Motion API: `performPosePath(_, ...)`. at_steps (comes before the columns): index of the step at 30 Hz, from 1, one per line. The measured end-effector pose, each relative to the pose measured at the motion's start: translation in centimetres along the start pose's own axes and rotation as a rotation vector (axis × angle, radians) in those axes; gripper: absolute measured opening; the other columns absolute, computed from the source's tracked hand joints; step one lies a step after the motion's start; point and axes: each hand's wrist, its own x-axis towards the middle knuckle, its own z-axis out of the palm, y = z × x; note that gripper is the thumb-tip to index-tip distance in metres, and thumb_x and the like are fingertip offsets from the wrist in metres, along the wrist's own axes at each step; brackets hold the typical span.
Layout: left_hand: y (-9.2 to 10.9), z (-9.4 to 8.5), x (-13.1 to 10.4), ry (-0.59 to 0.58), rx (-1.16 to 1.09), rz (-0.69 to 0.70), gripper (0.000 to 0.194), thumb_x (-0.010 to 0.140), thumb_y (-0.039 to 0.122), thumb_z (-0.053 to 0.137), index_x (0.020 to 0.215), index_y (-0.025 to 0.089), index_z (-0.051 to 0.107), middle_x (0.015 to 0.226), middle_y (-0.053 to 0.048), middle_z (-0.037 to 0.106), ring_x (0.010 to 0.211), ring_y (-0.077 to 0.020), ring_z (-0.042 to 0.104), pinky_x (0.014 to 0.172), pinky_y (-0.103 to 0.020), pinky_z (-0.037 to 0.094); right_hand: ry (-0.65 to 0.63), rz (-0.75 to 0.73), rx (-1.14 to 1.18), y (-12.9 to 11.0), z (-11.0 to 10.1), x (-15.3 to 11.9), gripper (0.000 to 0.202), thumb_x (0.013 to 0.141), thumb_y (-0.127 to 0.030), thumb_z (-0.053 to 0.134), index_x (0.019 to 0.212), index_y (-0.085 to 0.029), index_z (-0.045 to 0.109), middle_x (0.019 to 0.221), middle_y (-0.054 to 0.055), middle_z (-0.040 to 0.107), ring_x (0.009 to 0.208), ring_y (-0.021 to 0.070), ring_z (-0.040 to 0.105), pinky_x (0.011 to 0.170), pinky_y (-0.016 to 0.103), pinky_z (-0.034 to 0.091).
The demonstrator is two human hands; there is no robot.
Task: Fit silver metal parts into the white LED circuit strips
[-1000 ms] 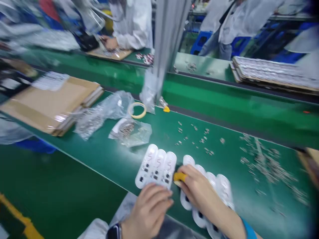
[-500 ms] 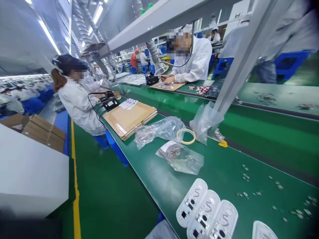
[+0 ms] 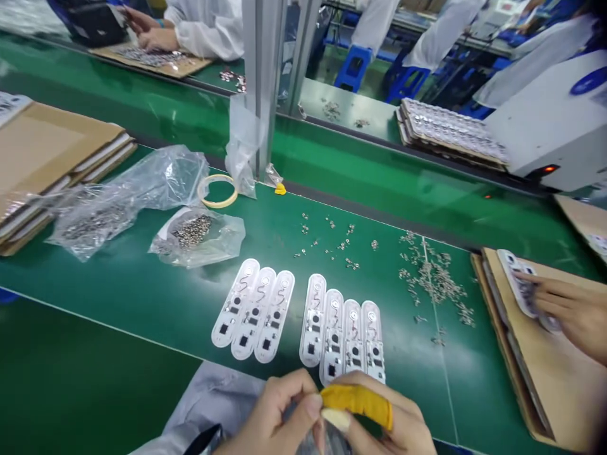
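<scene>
At the bottom middle, my left hand [image 3: 279,414] is closed, its thumb and index finger pinched together. My right hand [image 3: 379,417] meets it fingertip to fingertip, also closed, with a yellow finger cover [image 3: 356,404] on one finger and a pale one on the thumb. Whatever lies between the fingertips is too small or hidden to name. Just beyond my hands, white oblong casings with small electronic parts lie in two groups: three on the left [image 3: 256,313] and several on the right [image 3: 336,338]. Small metal pieces [image 3: 348,243] are scattered behind them.
Bags of small metal parts [image 3: 192,230] and a tape ring [image 3: 218,191] lie left, beside stacked cardboard [image 3: 61,148]. A metal post [image 3: 265,82] rises behind. More metal pieces [image 3: 439,278] lie right, near another person's hand [image 3: 573,309] touching casings over cardboard [image 3: 559,373].
The view has swung right and down. Both my hands are now visible at the bottom, along with more casings, scattered metal pieces and another person's hand at the right.
</scene>
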Motion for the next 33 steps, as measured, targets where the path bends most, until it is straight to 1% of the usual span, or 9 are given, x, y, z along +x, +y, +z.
performPosePath(3, 0.9, 0.1, 0.1, 0.070, 0.124, 0.064, 0.047, 0.094, 0.056, 0.036, 0.069, 0.017, 0.047, 0.060, 0.001, 0.053, 0.056, -0.0080, 0.050, 0.059, -0.019, 0.043, -0.002, -0.055, -0.029, 0.2, -0.6, 1.4, 0.011, 0.087, -0.015, 0.057, 0.080, -0.020, 0.065, 0.073, 0.002, 0.068, 0.061, 0.0133, 0.066, 0.055, 0.019, 0.055)
performPosePath(5, 1.0, -0.1, 0.4, 0.133, 0.387, 0.262, 0.039, 0.098, 0.042, 0.036, 0.074, 0.017, 0.054, 0.069, -0.001, 0.061, 0.066, -0.0101, 0.057, 0.064, -0.021, 0.046, 0.051, -0.073, -0.173, 1.0, -1.2, 2.6, 0.009, 0.087, -0.017, 0.057, 0.082, -0.020, 0.064, 0.073, 0.002, 0.069, 0.063, 0.0136, 0.066, 0.057, 0.020, 0.055)
performPosePath(7, 0.6, -0.7, 0.8, 0.188, 0.773, 0.522, 0.025, 0.099, 0.027, 0.038, 0.089, 0.017, 0.060, 0.089, -0.002, 0.067, 0.088, -0.0137, 0.061, 0.079, -0.026, 0.048, 0.121, -0.102, -0.391, 2.4, -1.7, 4.0, 0.009, 0.088, -0.019, 0.056, 0.084, -0.019, 0.064, 0.076, 0.004, 0.070, 0.067, 0.0158, 0.067, 0.060, 0.024, 0.056)
performPosePath(9, -0.2, -1.4, 1.3, 0.215, 1.165, 0.694, 0.023, 0.097, 0.015, 0.039, 0.108, 0.017, 0.059, 0.114, -0.003, 0.065, 0.111, -0.0183, 0.055, 0.097, -0.035, 0.043, 0.132, -0.144, -0.582, 3.9, -2.0, 5.1, 0.014, 0.090, -0.021, 0.052, 0.083, -0.017, 0.063, 0.078, 0.006, 0.069, 0.070, 0.0186, 0.066, 0.060, 0.028, 0.055)
performPosePath(12, -1.3, -2.3, 1.8, 0.214, 1.497, 0.725, 0.033, 0.096, 0.009, 0.035, 0.120, 0.017, 0.055, 0.132, -0.001, 0.055, 0.127, -0.0205, 0.043, 0.106, -0.040, 0.035, 0.047, -0.171, -0.749, 5.1, -1.9, 6.2, 0.022, 0.093, -0.021, 0.044, 0.081, -0.016, 0.062, 0.082, 0.009, 0.068, 0.073, 0.0209, 0.065, 0.059, 0.031, 0.055)
performPosePath(22, -1.7, -2.4, 2.2, 0.287, 1.509, 0.786, 0.035, 0.098, 0.011, 0.030, 0.114, 0.016, 0.061, 0.127, 0.001, 0.059, 0.123, -0.0190, 0.048, 0.103, -0.035, 0.038, -0.092, -0.200, -0.926, 4.1, -1.9, 7.1, 0.031, 0.094, -0.018, 0.038, 0.076, -0.015, 0.063, 0.080, 0.008, 0.065, 0.066, 0.0172, 0.058, 0.048, 0.026, 0.046)
performPosePath(29, -2.3, -2.4, 2.2, 0.297, 1.416, 0.794, 0.033, 0.098, 0.012, 0.034, 0.120, 0.015, 0.058, 0.124, -0.002, 0.061, 0.124, -0.0187, 0.047, 0.106, -0.035, 0.037, -0.127, -0.506, -1.168, 3.0, 0.4, 7.1, 0.043, 0.081, 0.005, 0.037, 0.048, -0.019, 0.051, 0.054, 0.006, 0.050, 0.055, 0.0187, 0.048, 0.042, 0.028, 0.037)
performPosePath(31, -2.2, -2.3, 2.2, 0.297, 1.420, 0.796, 0.033, 0.098, 0.011, 0.034, 0.121, 0.014, 0.057, 0.125, -0.002, 0.060, 0.125, -0.0190, 0.046, 0.105, -0.035, 0.038, -0.110, -0.502, -1.123, 3.1, 0.2, 7.0, 0.042, 0.084, 0.002, 0.035, 0.052, -0.018, 0.054, 0.058, 0.008, 0.055, 0.054, 0.0187, 0.050, 0.041, 0.028, 0.039)
performPosePath(33, -1.8, -2.4, 2.0, 0.262, 1.449, 0.794, 0.033, 0.096, 0.008, 0.033, 0.117, 0.013, 0.059, 0.126, -0.003, 0.059, 0.125, -0.0197, 0.046, 0.104, -0.036, 0.040, -0.068, -0.416, -0.988, 3.5, -0.9, 6.6, 0.032, 0.091, -0.006, 0.038, 0.071, -0.015, 0.062, 0.072, 0.009, 0.063, 0.062, 0.0188, 0.057, 0.048, 0.028, 0.047)
